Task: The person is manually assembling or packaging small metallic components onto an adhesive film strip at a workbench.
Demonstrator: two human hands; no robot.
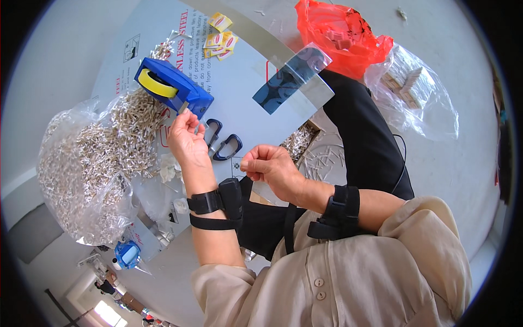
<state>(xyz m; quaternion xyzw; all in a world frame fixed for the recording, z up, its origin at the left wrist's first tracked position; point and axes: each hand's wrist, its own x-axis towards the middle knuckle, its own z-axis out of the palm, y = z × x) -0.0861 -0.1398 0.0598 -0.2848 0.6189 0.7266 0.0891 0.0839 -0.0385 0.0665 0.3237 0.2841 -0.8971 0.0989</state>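
Observation:
My left hand (189,136) is raised at the front end of a blue tape dispenser (185,87), its fingertips closed in a pinch by the cutting edge. A roll of yellow tape (157,83) sits in the dispenser. Whatever those fingertips hold is too small to make out. To the right, my right hand (272,169) hovers over the near edge of the table, thumb and forefinger pressed together; what is between them does not show clearly. Between the hands lie scissors with dark blue loop handles (227,147), their blades mostly hidden.
A clear bag (87,174) spilling many short white sticks fills the left. Yellow packets (219,41) lie at the far side, and dark blue film (289,82) at the table's right. Beyond are a red bag (348,41) and a clear bag of white bundles (414,87).

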